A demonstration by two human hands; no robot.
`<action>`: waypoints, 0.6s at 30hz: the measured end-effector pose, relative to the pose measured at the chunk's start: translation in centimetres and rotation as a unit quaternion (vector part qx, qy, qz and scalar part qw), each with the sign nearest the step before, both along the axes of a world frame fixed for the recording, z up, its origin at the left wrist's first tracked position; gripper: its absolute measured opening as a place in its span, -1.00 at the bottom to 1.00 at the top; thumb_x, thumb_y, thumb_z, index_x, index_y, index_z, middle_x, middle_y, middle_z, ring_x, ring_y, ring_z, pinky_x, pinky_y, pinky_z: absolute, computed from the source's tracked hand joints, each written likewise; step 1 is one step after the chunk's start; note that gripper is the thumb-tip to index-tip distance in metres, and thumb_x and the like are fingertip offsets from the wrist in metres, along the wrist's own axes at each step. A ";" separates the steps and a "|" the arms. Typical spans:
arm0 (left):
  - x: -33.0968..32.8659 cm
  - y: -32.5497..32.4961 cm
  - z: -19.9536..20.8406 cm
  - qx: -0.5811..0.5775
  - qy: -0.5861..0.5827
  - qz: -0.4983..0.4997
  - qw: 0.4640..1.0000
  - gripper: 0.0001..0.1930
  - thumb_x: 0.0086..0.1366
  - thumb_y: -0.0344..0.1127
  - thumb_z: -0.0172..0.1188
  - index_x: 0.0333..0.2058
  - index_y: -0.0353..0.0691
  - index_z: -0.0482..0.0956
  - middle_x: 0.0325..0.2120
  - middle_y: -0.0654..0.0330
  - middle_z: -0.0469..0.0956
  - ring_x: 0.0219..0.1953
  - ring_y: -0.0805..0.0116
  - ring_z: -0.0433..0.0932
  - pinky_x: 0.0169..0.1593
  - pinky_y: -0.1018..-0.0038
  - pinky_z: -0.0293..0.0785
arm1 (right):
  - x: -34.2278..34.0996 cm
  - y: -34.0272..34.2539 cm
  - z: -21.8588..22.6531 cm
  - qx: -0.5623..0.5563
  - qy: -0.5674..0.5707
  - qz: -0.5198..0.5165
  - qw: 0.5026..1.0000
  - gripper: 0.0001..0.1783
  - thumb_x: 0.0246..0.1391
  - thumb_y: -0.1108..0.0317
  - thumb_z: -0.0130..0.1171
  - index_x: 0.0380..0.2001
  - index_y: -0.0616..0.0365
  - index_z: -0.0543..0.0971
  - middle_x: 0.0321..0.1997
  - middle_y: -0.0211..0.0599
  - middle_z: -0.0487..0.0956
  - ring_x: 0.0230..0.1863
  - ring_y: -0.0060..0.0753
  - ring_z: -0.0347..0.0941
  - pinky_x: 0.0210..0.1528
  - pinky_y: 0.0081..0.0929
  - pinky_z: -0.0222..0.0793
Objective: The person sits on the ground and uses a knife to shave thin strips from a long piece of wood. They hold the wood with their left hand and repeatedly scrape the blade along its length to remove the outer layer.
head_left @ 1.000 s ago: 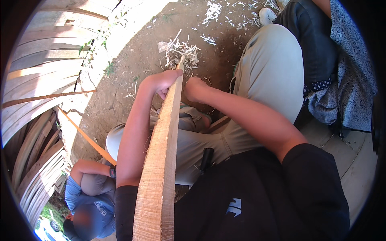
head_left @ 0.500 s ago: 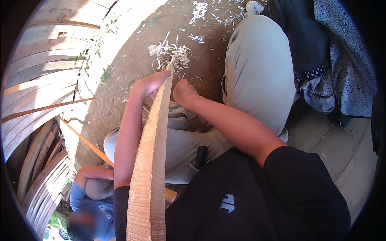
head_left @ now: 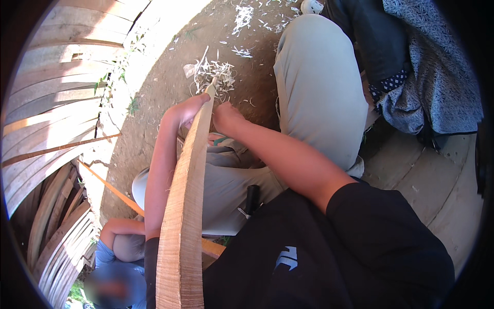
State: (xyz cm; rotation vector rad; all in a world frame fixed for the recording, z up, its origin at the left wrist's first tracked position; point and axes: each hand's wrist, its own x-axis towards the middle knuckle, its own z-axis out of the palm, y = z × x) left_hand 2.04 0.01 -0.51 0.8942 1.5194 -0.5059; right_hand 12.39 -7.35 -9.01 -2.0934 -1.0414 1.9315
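A long, pale piece of wood (head_left: 181, 206) runs from the lower edge up to a narrow, tapered far end. Close to that end my left hand (head_left: 186, 112) is wrapped around it from the left, with the thumb along its top. My right hand (head_left: 227, 119) is a closed fist just right of the wood. Whatever it may hold is hidden from this side. Past the wood's tip, curled shavings (head_left: 221, 75) lie heaped on the ground.
Stacked boards (head_left: 56, 98) line the left side. A person (head_left: 123, 242) sits at the lower left. A black handle-like object (head_left: 252, 200) rests by my lap. Someone in patterned cloth (head_left: 447, 77) is at the upper right, beside wooden planks (head_left: 432, 185).
The whole view has shifted slightly, moving the wood and both hands a little left in the picture. Both hands keep nearly the same place along the wood.
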 end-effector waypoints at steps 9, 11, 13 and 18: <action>0.5 0.3 0.0 -0.005 -0.014 -0.045 0.999 -0.32 0.24 0.21 -0.14 0.11 -0.23 0.31 -0.15 -0.03 0.49 -0.19 0.22 0.51 -0.15 0.28 0.45 | 1.4 6.1 -6.6 0.049 -0.120 0.206 0.970 -0.60 0.11 0.41 -0.01 0.01 0.35 0.44 0.07 0.04 0.50 0.11 -0.03 0.44 0.09 -0.22 0.41; -0.5 0.3 -0.5 -0.004 -0.034 -0.023 0.999 -0.32 0.24 0.23 -0.16 0.12 -0.21 0.30 -0.16 -0.01 0.50 -0.23 0.24 0.52 -0.18 0.30 0.48 | 0.8 4.1 -8.1 0.034 -0.121 0.179 0.976 -0.59 0.13 0.41 -0.05 0.05 0.32 0.42 0.10 0.03 0.48 0.12 -0.03 0.44 0.09 -0.22 0.40; -1.9 0.1 -2.2 0.014 -0.025 -0.035 0.999 -0.35 0.23 0.23 -0.18 0.07 -0.19 0.34 -0.21 0.07 0.54 -0.37 0.35 0.53 -0.28 0.37 0.48 | 1.7 3.6 -7.2 0.024 -0.111 0.156 0.981 -0.58 0.14 0.43 -0.08 0.07 0.34 0.39 0.11 0.05 0.47 0.13 -0.02 0.43 0.10 -0.20 0.40; -2.0 0.9 -2.4 -0.005 -0.004 -0.058 0.998 -0.38 0.22 0.21 -0.19 0.03 -0.18 0.39 -0.24 0.11 0.56 -0.42 0.37 0.51 -0.30 0.38 0.47 | 0.2 1.3 -6.9 0.067 -0.105 0.120 0.985 -0.58 0.12 0.35 -0.04 -0.02 0.45 0.40 0.05 0.18 0.48 0.11 0.08 0.42 0.10 -0.18 0.37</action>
